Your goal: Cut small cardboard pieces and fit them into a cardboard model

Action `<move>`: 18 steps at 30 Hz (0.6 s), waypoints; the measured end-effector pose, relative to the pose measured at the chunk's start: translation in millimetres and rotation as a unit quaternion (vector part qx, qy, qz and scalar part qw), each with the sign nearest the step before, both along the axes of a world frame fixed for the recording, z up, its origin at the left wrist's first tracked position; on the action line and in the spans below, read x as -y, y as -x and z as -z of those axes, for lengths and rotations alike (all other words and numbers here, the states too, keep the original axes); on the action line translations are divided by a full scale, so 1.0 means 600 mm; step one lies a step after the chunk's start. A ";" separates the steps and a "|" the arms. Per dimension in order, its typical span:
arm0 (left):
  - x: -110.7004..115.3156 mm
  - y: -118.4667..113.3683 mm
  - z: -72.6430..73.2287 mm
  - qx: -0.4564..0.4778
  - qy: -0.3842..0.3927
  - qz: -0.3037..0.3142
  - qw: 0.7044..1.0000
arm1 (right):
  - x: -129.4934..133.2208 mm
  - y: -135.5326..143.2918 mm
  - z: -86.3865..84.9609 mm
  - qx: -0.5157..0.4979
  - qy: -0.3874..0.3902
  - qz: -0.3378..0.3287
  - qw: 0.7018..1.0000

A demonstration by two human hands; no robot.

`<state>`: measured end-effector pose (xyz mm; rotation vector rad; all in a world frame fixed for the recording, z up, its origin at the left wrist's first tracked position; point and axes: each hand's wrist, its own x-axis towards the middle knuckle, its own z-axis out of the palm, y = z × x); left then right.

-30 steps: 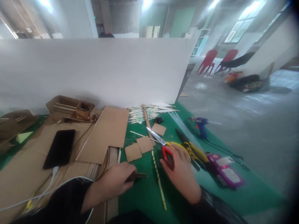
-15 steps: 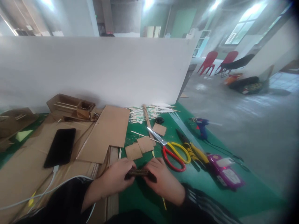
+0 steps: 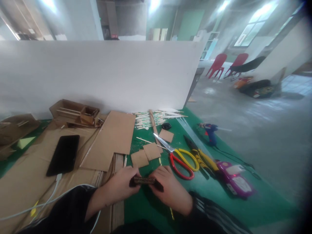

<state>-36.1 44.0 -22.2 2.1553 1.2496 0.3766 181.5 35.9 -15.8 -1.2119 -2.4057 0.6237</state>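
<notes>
Between my two hands, low in the middle of the head view, is a small brown cardboard piece [image 3: 145, 180], seen edge-on. My left hand [image 3: 123, 183] grips its left end, and my right hand [image 3: 168, 187] grips its right end. Small cardboard squares [image 3: 151, 151] lie just beyond my fingers. Scissors [image 3: 181, 159] with one red and one yellow handle rest slightly open to the right of the squares. Beside them are yellow-and-black pliers [image 3: 201, 156].
A black phone [image 3: 63, 155] with a white cable lies on cardboard at left. Behind are a cardboard box [image 3: 73, 112] and a bundle of sticks [image 3: 148, 120]. At right are a purple device [image 3: 235, 178] and a blue glue gun [image 3: 211, 133]. A white panel [image 3: 102, 71] stands behind.
The cardboard piece is tilted slightly, with a little more of its edge showing. Both hands keep their grip in nearly the same place.
</notes>
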 end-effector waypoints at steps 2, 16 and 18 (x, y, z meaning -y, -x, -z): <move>0.000 0.001 0.004 0.001 0.000 0.005 1.000 | 0.001 0.000 0.001 -0.005 0.003 -0.001 1.000; 0.003 -0.001 0.006 0.019 -0.001 0.001 1.000 | 0.002 0.000 0.004 -0.019 0.002 0.003 1.000; 0.003 -0.001 0.005 0.023 0.003 -0.004 1.000 | 0.003 0.000 0.005 -0.022 -0.001 0.004 1.000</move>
